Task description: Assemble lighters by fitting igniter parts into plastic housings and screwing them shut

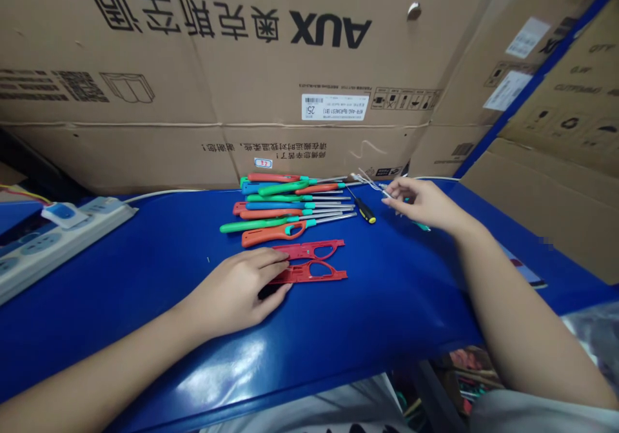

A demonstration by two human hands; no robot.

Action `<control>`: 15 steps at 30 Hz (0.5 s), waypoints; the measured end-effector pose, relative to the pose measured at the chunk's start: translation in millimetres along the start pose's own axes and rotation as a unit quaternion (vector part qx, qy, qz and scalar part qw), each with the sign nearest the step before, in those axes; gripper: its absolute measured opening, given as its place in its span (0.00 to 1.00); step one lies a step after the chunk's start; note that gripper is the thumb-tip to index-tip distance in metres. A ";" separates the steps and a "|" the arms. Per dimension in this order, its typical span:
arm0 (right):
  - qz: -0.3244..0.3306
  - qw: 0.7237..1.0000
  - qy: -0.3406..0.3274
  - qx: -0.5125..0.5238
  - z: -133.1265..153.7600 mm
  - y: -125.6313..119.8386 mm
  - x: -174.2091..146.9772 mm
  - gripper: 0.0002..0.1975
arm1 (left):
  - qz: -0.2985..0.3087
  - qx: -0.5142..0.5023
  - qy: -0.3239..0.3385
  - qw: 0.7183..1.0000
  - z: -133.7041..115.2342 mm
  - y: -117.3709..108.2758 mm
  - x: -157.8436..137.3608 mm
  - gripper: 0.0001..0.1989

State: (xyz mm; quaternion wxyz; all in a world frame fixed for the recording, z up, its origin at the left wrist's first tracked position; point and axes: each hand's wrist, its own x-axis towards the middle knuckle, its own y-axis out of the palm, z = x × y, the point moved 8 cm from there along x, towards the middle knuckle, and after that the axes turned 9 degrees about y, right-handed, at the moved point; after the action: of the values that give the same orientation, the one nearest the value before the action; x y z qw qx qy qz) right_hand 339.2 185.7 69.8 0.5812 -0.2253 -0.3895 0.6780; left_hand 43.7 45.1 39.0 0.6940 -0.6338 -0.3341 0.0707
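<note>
Two red plastic lighter handle halves (333, 271) lie side by side on the table, their hollow insides facing up. My left hand (242, 288) covers their left ends, with fingers over the shells and the thumb along the near edge. Further back on the right, my right hand (420, 202) pinches thin white wires (374, 181); the fingertips partly hide what they hold. Under that hand a small teal piece (422, 226) shows. Just left of it lies a black and yellow screwdriver (364, 211).
Several long-necked lighters (275, 231) in orange, green and blue lie in a row behind the red halves. A large cardboard sheet (217, 97) stands along the back of the blue table (145, 278). At the left is a white power strip (62, 239) with a plug.
</note>
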 end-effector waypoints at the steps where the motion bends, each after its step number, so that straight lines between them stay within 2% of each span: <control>1: 0.010 1.000 -0.014 0.024 8.7 3.6 -3.0 0.15 | 0.002 0.003 0.003 1.000 1.1 -1.3 0.7 0.15; 8: 0.104 0.986 -0.070 0.108 57.7 41.2 -23.4 0.15 | 0.007 0.023 -0.003 1.000 8.8 -10.5 1.0 0.12; 10: 0.128 0.981 -0.085 0.117 66.5 53.0 -28.0 0.15 | -0.017 0.007 -0.019 1.000 9.8 -14.8 1.2 0.12; 12: 0.145 0.977 -0.102 0.117 73.2 63.5 -32.1 0.15 | -0.061 -0.035 -0.060 0.996 12.5 -18.8 0.7 0.18; 15: 0.173 0.970 -0.127 0.115 81.3 76.9 -38.0 0.15 | -0.120 -0.139 -0.141 0.973 17.5 -16.2 -3.1 0.27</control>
State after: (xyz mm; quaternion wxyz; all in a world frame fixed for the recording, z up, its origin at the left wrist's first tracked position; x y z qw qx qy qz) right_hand 239.0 125.8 51.8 0.4230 -0.1328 -0.3345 0.8316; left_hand 26.4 55.0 52.4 0.5486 -0.6630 -0.5086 0.0287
